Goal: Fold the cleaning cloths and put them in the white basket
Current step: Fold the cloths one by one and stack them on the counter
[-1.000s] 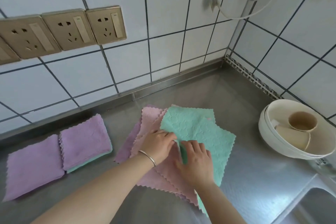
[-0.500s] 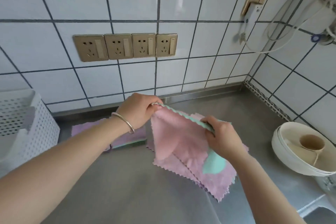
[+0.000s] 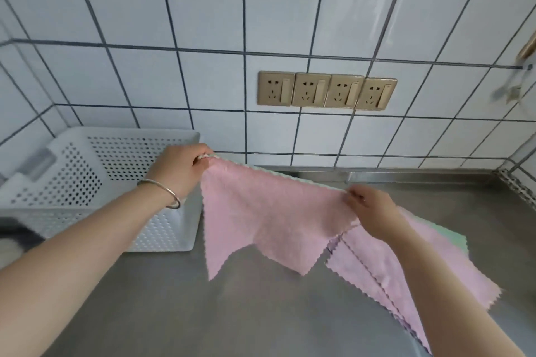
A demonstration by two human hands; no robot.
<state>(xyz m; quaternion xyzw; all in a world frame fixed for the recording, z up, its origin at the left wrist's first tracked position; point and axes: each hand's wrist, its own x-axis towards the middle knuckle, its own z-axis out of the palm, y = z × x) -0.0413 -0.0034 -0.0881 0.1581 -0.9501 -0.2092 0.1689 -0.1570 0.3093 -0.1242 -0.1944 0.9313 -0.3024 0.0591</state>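
Both hands raised, L hand [image 3: 181,166] & R hand [image 3: 369,207] pinching pink cloth [image 3: 269,211] taut.

Held cloth [image 3: 269,220]: pink, mint-green reverse (only its top edge shows). Cloth pile [image 3: 406,269]: pink, lilac, green. Basket [image 3: 162,229]: white, perforated dots. Outlets [image 3: 326,90]: gold. Tiles [image 3: 203,9]: white, dark grout.

No readable text, labels, brands or numbers anywhere; the wall sockets [image 3: 327,90] and white basket [image 3: 162,236] carry no legible markings.
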